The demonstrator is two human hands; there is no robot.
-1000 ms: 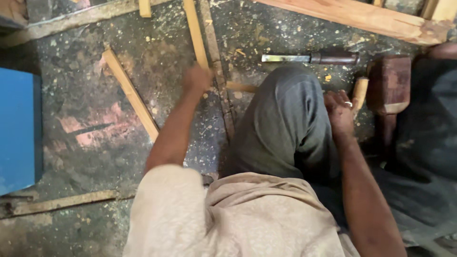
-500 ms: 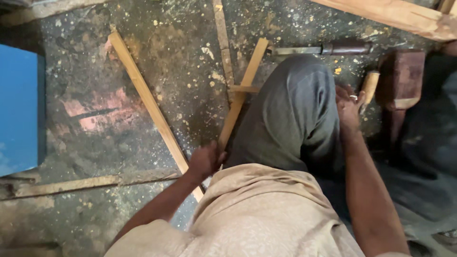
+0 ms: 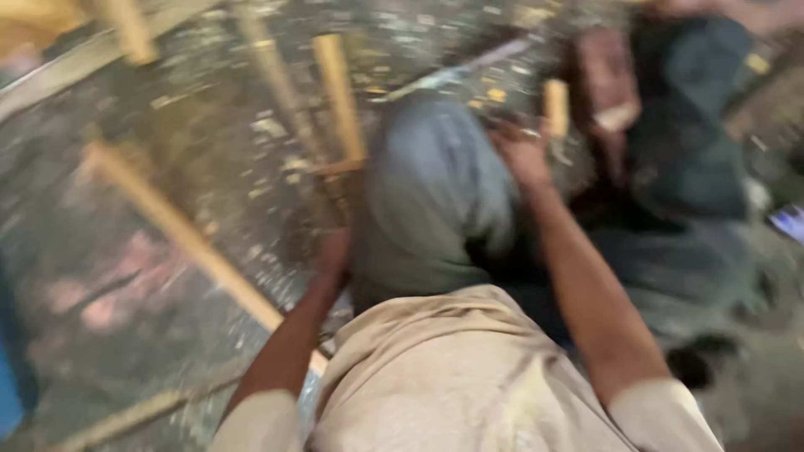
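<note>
The picture is blurred by motion. My left hand [image 3: 335,251] is down beside my raised grey-trousered knee [image 3: 435,192], closed around the lower end of a pale wooden strip [image 3: 339,100] that runs away from me and is joined by a short crosspiece to a second strip [image 3: 276,84]. My right hand [image 3: 523,151] rests on top of the knee with nothing seen in it. A short wooden handle [image 3: 555,105] lies just beyond its fingers.
A long wooden strip [image 3: 184,238] lies diagonally on the littered floor to the left, another [image 3: 142,410] near the bottom left. A blue object [image 3: 8,393] is at the left edge. A metal tool [image 3: 469,71] and a brown wooden block [image 3: 603,84] lie beyond the knee.
My left hand pulled back from the far strips to my knee, bringing the joined strips with it. The view swung and blurred. My right hand stayed on the knee.
</note>
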